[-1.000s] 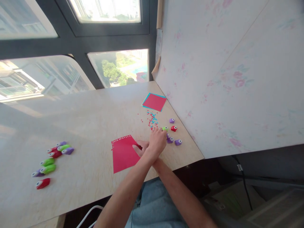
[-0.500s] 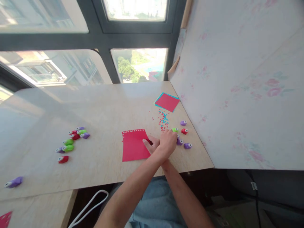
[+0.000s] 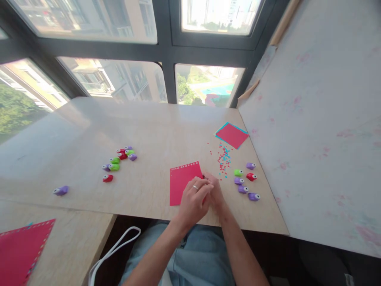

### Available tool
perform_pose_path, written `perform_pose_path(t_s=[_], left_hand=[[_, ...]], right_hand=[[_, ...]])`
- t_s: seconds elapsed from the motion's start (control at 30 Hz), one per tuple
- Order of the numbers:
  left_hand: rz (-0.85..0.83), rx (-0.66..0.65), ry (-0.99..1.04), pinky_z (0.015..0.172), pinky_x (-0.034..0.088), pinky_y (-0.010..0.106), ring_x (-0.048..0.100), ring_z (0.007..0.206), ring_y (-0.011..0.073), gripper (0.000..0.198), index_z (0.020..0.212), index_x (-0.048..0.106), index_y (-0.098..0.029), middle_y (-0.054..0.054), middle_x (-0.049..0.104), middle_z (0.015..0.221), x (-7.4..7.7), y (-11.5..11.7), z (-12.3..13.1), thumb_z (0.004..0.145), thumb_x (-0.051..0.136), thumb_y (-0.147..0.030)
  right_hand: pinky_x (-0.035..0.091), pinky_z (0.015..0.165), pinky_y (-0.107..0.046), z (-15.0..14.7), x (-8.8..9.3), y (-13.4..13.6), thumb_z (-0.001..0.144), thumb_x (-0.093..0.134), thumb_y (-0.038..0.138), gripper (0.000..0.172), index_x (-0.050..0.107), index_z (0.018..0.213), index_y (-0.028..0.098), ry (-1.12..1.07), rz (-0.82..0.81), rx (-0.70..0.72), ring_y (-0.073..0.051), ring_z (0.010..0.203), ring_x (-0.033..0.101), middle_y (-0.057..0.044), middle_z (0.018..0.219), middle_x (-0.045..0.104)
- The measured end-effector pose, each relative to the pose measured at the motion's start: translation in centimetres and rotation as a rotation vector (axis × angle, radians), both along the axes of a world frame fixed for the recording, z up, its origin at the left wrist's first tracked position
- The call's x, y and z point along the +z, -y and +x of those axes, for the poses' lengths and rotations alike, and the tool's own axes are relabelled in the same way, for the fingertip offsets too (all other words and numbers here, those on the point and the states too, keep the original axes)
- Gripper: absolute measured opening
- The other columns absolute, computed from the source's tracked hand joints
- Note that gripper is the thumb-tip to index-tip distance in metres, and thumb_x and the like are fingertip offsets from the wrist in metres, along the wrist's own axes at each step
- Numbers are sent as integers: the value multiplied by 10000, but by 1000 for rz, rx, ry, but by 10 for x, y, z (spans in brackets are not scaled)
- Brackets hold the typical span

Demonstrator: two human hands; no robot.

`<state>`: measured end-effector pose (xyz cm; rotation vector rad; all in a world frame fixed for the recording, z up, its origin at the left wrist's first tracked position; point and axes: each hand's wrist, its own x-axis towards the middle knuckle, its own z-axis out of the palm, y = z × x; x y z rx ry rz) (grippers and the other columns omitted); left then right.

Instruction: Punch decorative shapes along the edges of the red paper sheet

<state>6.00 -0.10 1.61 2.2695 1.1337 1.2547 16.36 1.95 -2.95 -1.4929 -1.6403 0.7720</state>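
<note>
Red square paper sheet with a punched top edge, at frame centre: left hand and right hand meet at its right edge, grip unclear.

To my far right lay a red-and-blue paper stack; left, a cluster of small punches dotted my tabletop.

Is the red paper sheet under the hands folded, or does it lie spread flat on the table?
Spread flat. The red paper sheet lies in one layer on the table, punched edge away from the person; left hand and right hand cover its near right corner.
</note>
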Motion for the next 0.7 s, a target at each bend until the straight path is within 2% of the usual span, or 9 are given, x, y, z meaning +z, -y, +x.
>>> perform_pose_path(t_s=[0.13,0.23,0.33,0.4,0.5,0.6,0.7], left_hand=[[-14,191,84,817,519,330,604,932,186,232,989,660,-200,76,662,984,-10,15,-59,900,498,-61],[-70,349,58,834,525,342,616,930,190,190,961,670,-196,75,664,977,-28,20,-93,904,514,-103],[-150,470,30,826,529,357,624,905,205,161,930,675,-189,76,674,949,-45,17,-115,898,521,-153],[-224,496,-20,813,525,364,626,898,219,155,915,678,-192,78,678,948,-51,11,-123,887,526,-184],[-339,468,-123,799,513,367,624,891,234,164,934,683,-196,79,669,959,-50,0,-127,870,533,-209],[-399,429,-184,786,498,358,625,875,235,178,965,681,-201,70,665,926,-47,-11,-126,871,531,-220],[-392,422,-211,776,484,353,620,865,237,180,975,680,-204,61,673,882,-46,-19,-124,880,527,-219]], right_hand=[[376,550,-243,14,6,-14,887,524,469,312,604,773,190,-101,-82,34,-133,590,454,27,637,514],[374,554,-232,15,5,-16,872,555,451,290,613,784,181,-153,-138,41,-129,602,480,16,670,564],[392,564,-240,15,4,-16,862,566,450,287,637,818,175,-163,-181,35,-149,629,528,-9,705,617],[410,579,-248,15,6,-16,856,567,458,300,653,863,170,-176,-208,34,-167,658,562,-25,743,648],[402,575,-252,17,13,-15,851,554,483,337,658,881,163,-149,-224,10,-169,645,554,-22,732,644],[342,539,-249,23,19,-15,829,549,519,366,619,736,172,21,-160,-77,-145,566,463,14,600,548],[300,537,-261,38,28,-16,814,523,522,377,570,641,190,259,-65,-176,-137,539,398,20,555,490]])
